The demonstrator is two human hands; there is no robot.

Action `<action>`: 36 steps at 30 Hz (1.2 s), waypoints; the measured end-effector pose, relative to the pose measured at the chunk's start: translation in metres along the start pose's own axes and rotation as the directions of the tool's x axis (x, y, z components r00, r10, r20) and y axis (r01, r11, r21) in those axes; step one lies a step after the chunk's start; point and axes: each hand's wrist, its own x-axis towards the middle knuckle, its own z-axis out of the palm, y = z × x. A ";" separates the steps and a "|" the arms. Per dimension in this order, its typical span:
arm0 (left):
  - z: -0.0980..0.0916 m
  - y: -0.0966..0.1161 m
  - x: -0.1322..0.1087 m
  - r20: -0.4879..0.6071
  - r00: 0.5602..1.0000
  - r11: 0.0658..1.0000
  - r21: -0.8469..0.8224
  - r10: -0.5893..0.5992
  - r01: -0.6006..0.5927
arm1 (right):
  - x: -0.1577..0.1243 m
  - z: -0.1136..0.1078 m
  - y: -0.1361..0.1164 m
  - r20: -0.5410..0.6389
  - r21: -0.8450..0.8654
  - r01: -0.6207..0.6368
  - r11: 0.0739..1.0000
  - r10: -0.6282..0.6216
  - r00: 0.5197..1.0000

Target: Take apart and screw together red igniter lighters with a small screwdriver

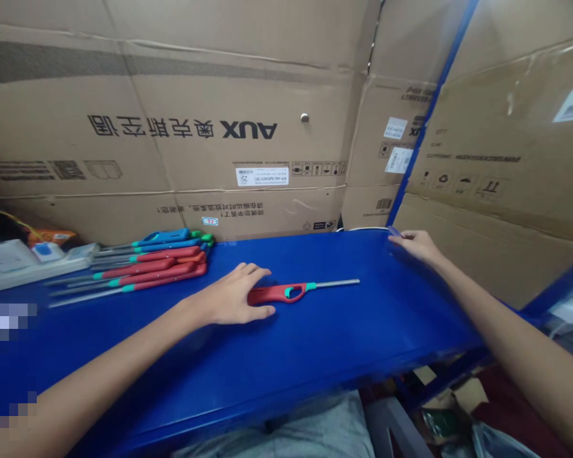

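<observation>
A red utility lighter (272,293) with a turquoise trigger and a long metal tube lies on the blue table, its tube pointing right. My left hand (236,296) is at the handle end of this lighter, thumb and fingers apart on either side of it. Over at the table's right back corner, my right hand (419,246) is closed in a pinch. At its fingertips shows a small see-through piece (392,233), too small to name. Several more lighters (165,266), red, blue and green, lie piled at the left with their tubes pointing left.
The blue table (315,343) is walled by cardboard panels (181,83) at the back and right. A white power strip (42,272) with plugs and an orange packet (52,237) sit at the left back. Below the right front edge are bags and cartons (470,394).
</observation>
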 end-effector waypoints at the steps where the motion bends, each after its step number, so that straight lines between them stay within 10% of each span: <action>1: 0.004 -0.003 0.005 0.024 1.000 1.000 -0.026 0.014 -0.013 | -0.006 0.004 -0.011 0.018 0.041 0.047 0.998 -0.047 0.999; 4: 0.011 -0.017 0.009 0.028 0.999 0.992 -0.123 0.025 -0.021 | -0.030 0.021 -0.053 0.226 0.154 0.219 0.964 -0.250 0.942; 8: 0.016 -0.029 0.001 -0.072 0.997 0.981 -0.195 0.006 -0.020 | -0.067 0.063 -0.116 0.382 0.192 0.567 0.801 -0.593 0.709; 14: 0.017 -0.036 -0.008 -0.104 0.994 0.978 -0.202 0.028 -0.049 | -0.104 0.135 -0.172 0.716 0.151 0.697 0.701 -0.563 0.412; 26: 0.017 -0.041 -0.003 -0.116 0.993 0.974 -0.227 -0.018 -0.009 | -0.096 0.130 -0.155 0.671 0.238 0.677 0.697 -0.622 0.404; 36: 0.021 -0.015 0.003 -0.054 0.998 0.939 0.344 0.014 0.005 | -0.112 0.136 -0.159 0.640 0.269 0.750 0.604 -0.694 0.330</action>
